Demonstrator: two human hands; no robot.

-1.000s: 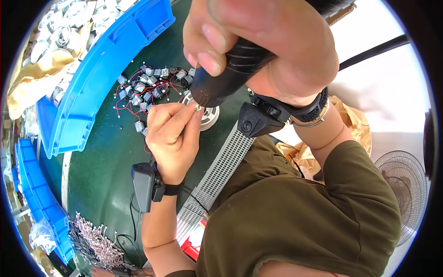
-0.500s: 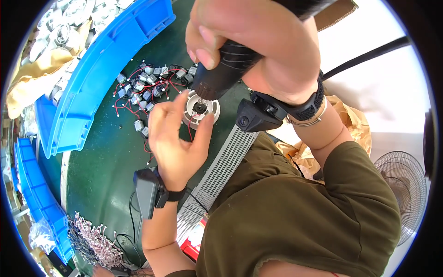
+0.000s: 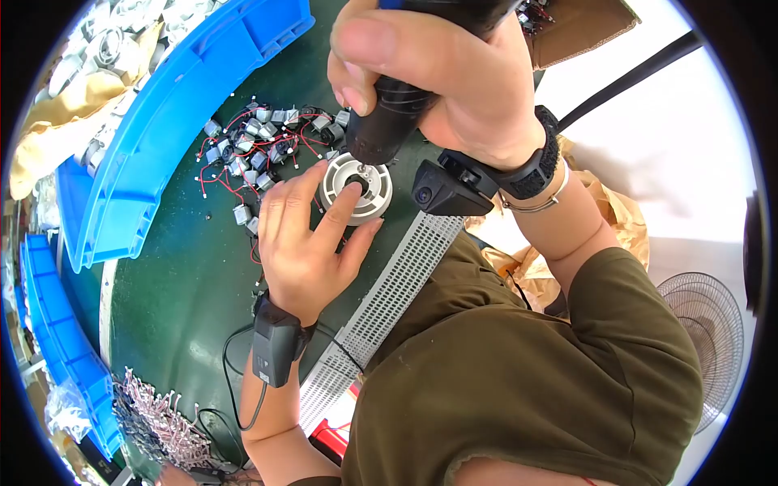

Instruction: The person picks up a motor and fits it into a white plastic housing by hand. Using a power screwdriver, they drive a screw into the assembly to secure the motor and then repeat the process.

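Observation:
My right hand (image 3: 470,89) is wrapped round a black electric screwdriver (image 3: 382,121), its nose pointing down at a white round plastic housing (image 3: 374,209) on the green bench. The tip meets or nearly meets the housing's inner part; exact contact cannot be made out. My left hand (image 3: 301,257) grips the housing, thumb at its near right side and other fingers at its left. Its index fingertip presses on the dark centre of the housing. Just left of the housing lies a pile of small silver motors (image 3: 258,166) with red and black wires.
A large blue bin (image 3: 154,154) stands at the left, with white plastic parts (image 3: 105,49) beyond it. Another blue bin (image 3: 61,332) is lower left, near bundled pink wires (image 3: 166,421). A perforated metal strip (image 3: 389,300) edges the bench. A cardboard box (image 3: 583,32) stands upper right.
My left hand has moved from hovering beside the housing to gripping it, index finger on its centre. The screwdriver has shifted slightly left and stays over the housing.

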